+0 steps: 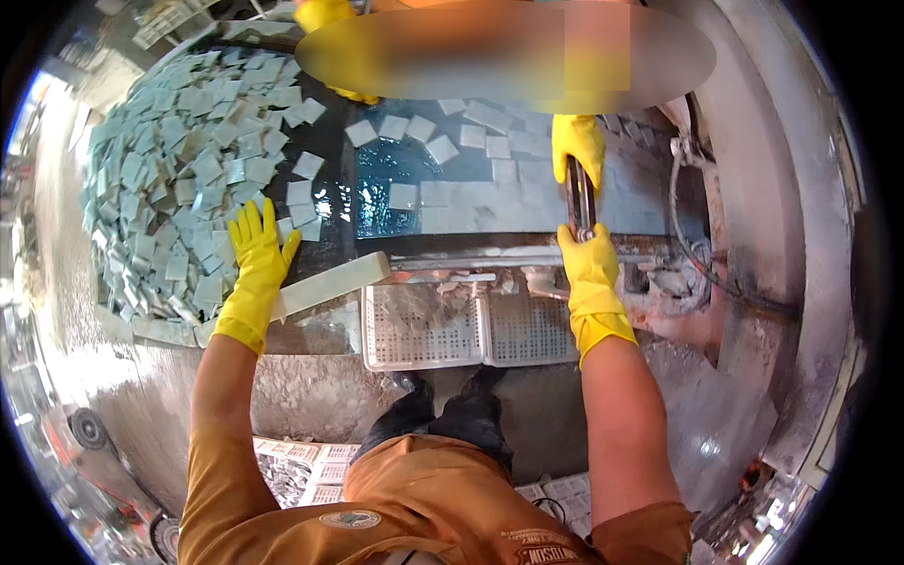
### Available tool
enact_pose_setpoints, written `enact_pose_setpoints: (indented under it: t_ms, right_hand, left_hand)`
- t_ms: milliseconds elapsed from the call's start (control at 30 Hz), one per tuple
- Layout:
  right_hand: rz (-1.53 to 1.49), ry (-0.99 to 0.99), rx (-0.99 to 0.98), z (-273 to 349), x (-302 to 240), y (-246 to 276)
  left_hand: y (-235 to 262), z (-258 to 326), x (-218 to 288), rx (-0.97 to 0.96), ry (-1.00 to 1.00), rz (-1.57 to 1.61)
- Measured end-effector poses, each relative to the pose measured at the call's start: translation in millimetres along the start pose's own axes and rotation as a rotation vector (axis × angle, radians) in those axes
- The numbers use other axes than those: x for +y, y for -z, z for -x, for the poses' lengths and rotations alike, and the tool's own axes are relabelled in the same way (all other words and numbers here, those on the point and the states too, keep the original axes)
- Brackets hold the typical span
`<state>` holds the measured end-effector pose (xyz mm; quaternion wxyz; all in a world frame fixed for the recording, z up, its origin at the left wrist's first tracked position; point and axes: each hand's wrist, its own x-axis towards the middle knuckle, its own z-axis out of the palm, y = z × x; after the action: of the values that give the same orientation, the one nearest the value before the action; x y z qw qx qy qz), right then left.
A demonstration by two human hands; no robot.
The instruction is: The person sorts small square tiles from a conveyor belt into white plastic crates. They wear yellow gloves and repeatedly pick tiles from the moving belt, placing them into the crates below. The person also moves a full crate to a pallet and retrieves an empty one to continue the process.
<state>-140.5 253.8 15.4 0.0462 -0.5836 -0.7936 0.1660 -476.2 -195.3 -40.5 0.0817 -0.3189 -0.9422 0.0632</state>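
A heap of small pale-green square tiles is lying on the left part of a wet dark work table, spreading toward the middle. Just below the heap a long pale stone strip is resting across the table's near edge. The left hand, in a yellow rubber glove, is lying flat with fingers spread and released, partly on the strip's left end and partly at the heap's edge, the forearm reaching up from the lower edge. In the middle, more loose tiles are sitting in shallow water, and below the table edge two white perforated plastic crates are standing side by side on the muddy floor. To the right, the right hand, also gloved in yellow, is clenching the near end of a dark metal bar that is running away over the table. Another person's yellow-gloved hand is gripping the bar's far end. A dark hose is curving along the grey wall at the right.
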Motion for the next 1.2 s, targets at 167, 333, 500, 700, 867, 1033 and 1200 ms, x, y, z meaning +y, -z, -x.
enact_pose_setpoints:
  t_ms: [167, 333, 500, 700, 867, 1033, 1200]
  right_hand:
    - [0.054, -0.028, 0.002, 3, -2, 6]
    - [0.025, -0.018, 0.015, 2, -4, 5]
    - [-0.02, -0.024, 0.004, -1, -3, 8]
    - [-0.052, -0.03, -0.051, 1, -6, 7]
    - [0.01, -0.001, 0.022, 1, -3, 2]
    - [-0.013, -0.035, -0.069, 3, -6, 13]
    - [-0.024, -0.078, -0.095, 2, -8, 16]
  left_hand:
    - [6, -41, 63, -0.139, -0.024, 0.063]
    - [18, -54, 130, -0.129, -0.411, 0.157]
    - [38, -64, 155, -0.206, -0.405, 0.191]
    - [32, -84, 146, 0.024, -0.448, 0.3]
    - [-1, -126, 118, 0.146, -0.349, 0.19]
    - [12, -121, 130, 0.191, -0.512, 0.312]
    - [53, -80, 130, -0.093, -0.576, 0.405]
